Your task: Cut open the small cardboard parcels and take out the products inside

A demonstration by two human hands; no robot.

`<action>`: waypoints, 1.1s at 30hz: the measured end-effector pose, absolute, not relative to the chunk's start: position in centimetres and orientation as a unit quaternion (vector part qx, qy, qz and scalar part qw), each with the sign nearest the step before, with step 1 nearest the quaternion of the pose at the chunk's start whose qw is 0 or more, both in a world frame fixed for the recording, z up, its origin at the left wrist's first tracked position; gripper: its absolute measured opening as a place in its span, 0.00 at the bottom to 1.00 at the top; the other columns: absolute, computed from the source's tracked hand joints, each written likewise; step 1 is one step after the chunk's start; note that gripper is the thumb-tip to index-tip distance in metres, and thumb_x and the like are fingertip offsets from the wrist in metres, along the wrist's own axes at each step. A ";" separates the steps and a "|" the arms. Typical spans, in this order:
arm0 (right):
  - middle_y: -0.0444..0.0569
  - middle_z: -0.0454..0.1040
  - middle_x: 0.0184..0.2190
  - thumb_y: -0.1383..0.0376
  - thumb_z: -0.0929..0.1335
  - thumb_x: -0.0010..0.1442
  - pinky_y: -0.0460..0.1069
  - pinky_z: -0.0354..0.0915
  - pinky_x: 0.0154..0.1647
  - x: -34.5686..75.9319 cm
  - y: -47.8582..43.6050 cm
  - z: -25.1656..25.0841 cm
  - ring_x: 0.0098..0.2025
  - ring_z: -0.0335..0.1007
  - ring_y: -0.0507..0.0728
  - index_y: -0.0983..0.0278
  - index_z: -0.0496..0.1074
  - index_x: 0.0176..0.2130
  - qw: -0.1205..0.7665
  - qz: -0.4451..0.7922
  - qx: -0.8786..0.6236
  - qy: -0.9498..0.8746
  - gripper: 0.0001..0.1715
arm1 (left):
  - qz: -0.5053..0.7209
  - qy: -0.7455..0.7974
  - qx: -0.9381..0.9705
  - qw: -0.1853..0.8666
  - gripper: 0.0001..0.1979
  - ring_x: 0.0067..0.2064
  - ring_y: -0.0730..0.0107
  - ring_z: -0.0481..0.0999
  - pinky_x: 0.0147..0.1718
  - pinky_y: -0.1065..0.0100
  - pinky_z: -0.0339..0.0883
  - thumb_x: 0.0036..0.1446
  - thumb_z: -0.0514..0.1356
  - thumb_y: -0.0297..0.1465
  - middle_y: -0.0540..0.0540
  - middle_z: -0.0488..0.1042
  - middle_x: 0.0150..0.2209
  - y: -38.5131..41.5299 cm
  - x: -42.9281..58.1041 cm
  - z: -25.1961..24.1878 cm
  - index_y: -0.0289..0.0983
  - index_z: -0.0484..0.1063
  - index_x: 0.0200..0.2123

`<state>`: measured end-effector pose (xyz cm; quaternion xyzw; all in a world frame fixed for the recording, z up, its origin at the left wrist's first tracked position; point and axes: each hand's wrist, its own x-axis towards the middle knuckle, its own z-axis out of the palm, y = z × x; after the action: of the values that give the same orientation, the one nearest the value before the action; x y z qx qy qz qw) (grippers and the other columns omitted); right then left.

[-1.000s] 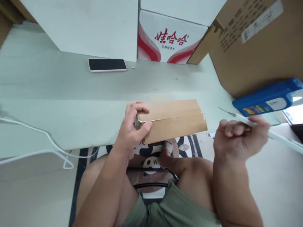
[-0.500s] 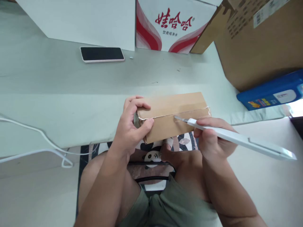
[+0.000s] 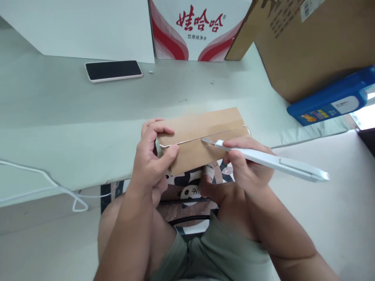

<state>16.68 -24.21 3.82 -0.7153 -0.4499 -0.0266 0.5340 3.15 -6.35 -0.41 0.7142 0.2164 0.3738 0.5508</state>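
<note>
One box [image 3: 202, 127] runs crosswise, left hand [image 3: 152, 154] clamping one end, right hand [image 3: 252, 168] gripping a left-pointing knife [image 3: 281, 164].

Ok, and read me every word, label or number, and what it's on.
"娃哈哈®": white-and-red carton
"饮用纯净水": same carton, below
Large brown carton: print and barcode sticker too blurred to read
Blue container: label lettering too blurred
Small cardboard box: no text visible

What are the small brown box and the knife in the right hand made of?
Small brown box: probably cardboard, given its dull brown faces; the glossy seam hints at clear tape.
Knife: the smooth white handle looks like plastic with a slight sheen; the thin, greyish blade apparently metal.
</note>
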 end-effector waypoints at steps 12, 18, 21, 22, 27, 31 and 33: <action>0.44 0.81 0.33 0.61 0.71 0.68 0.45 0.69 0.26 16.2 -23.2 4.0 0.27 0.73 0.49 0.59 0.80 0.40 0.613 -0.022 -0.682 -0.399 0.07 | 0.385 0.175 0.697 0.579 0.22 0.56 0.57 0.72 0.54 0.58 0.69 0.48 0.70 0.35 0.47 0.71 0.52 -5.1 3.1 -2.1 0.46 0.73 0.48; 0.42 0.78 0.29 0.60 0.71 0.67 0.45 0.64 0.21 16.2 -23.1 3.7 0.22 0.67 0.46 0.60 0.79 0.38 0.631 -0.058 -0.680 -0.369 0.07 | 0.379 0.176 0.716 0.559 0.18 0.57 0.52 0.74 0.52 0.52 0.74 0.56 0.69 0.43 0.44 0.72 0.53 -5.2 2.8 -1.9 0.51 0.72 0.49; 0.40 0.72 0.23 0.57 0.69 0.69 0.45 0.60 0.19 16.3 -23.0 3.3 0.20 0.64 0.47 0.61 0.77 0.36 0.654 -0.086 -0.668 -0.344 0.12 | 0.376 0.163 0.724 0.555 0.19 0.57 0.53 0.74 0.51 0.52 0.76 0.56 0.69 0.44 0.44 0.72 0.53 -5.1 2.6 -1.8 0.51 0.72 0.50; 0.40 0.70 0.22 0.56 0.68 0.70 0.45 0.59 0.18 16.3 -23.0 3.3 0.19 0.63 0.47 0.60 0.76 0.36 0.666 -0.088 -0.661 -0.335 0.14 | 0.377 0.158 0.724 0.555 0.19 0.56 0.54 0.74 0.50 0.52 0.76 0.56 0.69 0.44 0.44 0.72 0.53 -5.1 2.6 -1.8 0.50 0.72 0.50; 0.38 0.63 0.25 0.50 0.67 0.68 0.45 0.55 0.16 18.4 -23.9 3.2 0.18 0.58 0.46 0.57 0.69 0.38 0.702 -0.149 -0.636 -0.283 0.14 | 0.385 0.156 0.713 0.566 0.22 0.48 0.60 0.76 0.42 0.57 0.75 0.56 0.70 0.45 0.45 0.72 0.50 -5.2 2.7 -1.8 0.50 0.69 0.51; 0.40 0.62 0.29 0.51 0.63 0.68 0.46 0.60 0.21 23.4 -25.6 1.6 0.24 0.66 0.50 0.54 0.61 0.43 0.650 -0.210 -0.705 -0.192 0.11 | 0.412 0.172 0.681 0.580 0.25 0.46 0.62 0.75 0.41 0.59 0.74 0.52 0.72 0.48 0.46 0.72 0.47 -5.3 3.0 -1.9 0.48 0.68 0.48; 0.42 0.66 0.32 0.55 0.62 0.67 0.48 0.66 0.27 26.1 -26.2 -0.1 0.30 0.70 0.52 0.56 0.61 0.44 0.593 -0.160 -0.774 -0.154 0.09 | 0.460 0.184 0.651 0.576 0.25 0.47 0.62 0.75 0.43 0.59 0.73 0.49 0.74 0.49 0.46 0.71 0.45 -5.1 3.4 -2.0 0.46 0.68 0.43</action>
<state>26.05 -26.20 -0.08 -0.7736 -0.1538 -0.1603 0.5935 3.38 -5.09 -1.99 0.6506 0.1838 0.4600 0.5756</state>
